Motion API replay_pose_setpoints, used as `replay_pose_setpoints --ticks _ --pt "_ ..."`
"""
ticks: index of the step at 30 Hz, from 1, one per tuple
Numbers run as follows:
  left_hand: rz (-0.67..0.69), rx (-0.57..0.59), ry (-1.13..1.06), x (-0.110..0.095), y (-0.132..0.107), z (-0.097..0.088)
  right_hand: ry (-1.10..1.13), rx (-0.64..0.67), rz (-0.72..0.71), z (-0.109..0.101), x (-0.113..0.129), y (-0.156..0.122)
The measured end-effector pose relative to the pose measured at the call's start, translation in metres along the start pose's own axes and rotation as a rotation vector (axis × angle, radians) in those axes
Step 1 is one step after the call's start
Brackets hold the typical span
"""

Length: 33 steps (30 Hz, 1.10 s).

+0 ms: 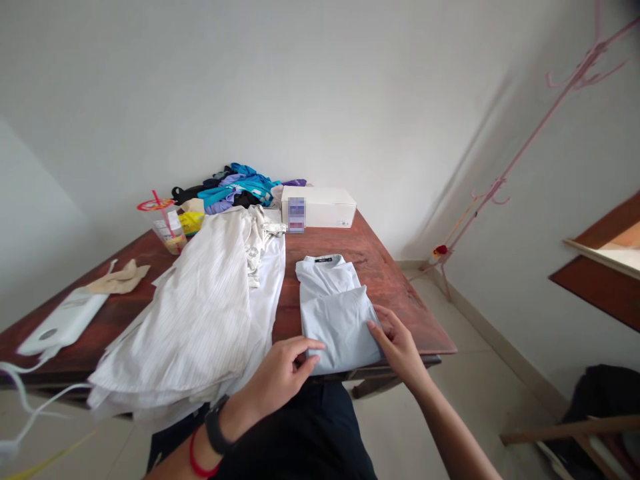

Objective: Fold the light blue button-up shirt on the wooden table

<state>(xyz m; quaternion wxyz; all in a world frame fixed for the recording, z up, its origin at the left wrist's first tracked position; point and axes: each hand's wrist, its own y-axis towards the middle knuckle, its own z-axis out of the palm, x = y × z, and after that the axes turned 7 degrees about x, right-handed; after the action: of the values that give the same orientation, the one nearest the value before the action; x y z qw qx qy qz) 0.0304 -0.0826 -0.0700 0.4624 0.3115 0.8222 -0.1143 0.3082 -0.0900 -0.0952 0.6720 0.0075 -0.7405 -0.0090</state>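
A light blue shirt [337, 320] lies folded on the table's near edge, its collar with a dark label pointing away from me. The lower part is doubled up over the body. My left hand [283, 373] is at its lower left corner, index finger resting on the cloth and thumb a little apart. My right hand [397, 343] touches the right edge, thumb on top and fingers along the side; both hands look open. To the left, white and striped garments [200, 300] lie spread in a layered pile, hanging over the front edge.
On the wooden table [400, 300] stand a white box [325, 207] and a plastic cup [167, 227] with a straw. Bundled colourful clothes [240, 187] lie at the back. A white power bank [65, 323] with cables is at left. A pink coat rack [530, 127] leans into view at right.
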Motion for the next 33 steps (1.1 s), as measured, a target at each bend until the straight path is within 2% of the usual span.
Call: replay_pose_setpoints --ticks 9,14,17,20,23,28,33 --pt "0.006 -0.060 -0.092 0.008 -0.005 0.007 0.009 -0.033 -0.013 -0.002 -0.007 -0.001" --pt "0.011 -0.089 -0.060 0.017 -0.017 0.015 -0.057 -0.030 -0.037 -0.002 -0.015 -0.002" --pt "0.019 -0.070 -0.019 0.015 -0.026 0.017 -0.084 -0.074 -0.066 0.001 -0.016 -0.002" --pt "-0.019 -0.063 -0.017 0.013 -0.034 0.020 -0.074 -0.088 -0.064 0.003 -0.015 -0.004" --pt "-0.046 -0.103 -0.032 0.014 -0.039 0.026 -0.065 -0.117 -0.045 0.004 -0.015 -0.009" --pt "0.024 -0.178 -0.024 0.018 -0.036 0.033 -0.101 -0.173 -0.102 0.009 -0.014 -0.015" --pt "0.067 -0.182 -0.039 0.014 -0.033 0.032 -0.152 -0.193 -0.151 0.008 -0.012 -0.016"
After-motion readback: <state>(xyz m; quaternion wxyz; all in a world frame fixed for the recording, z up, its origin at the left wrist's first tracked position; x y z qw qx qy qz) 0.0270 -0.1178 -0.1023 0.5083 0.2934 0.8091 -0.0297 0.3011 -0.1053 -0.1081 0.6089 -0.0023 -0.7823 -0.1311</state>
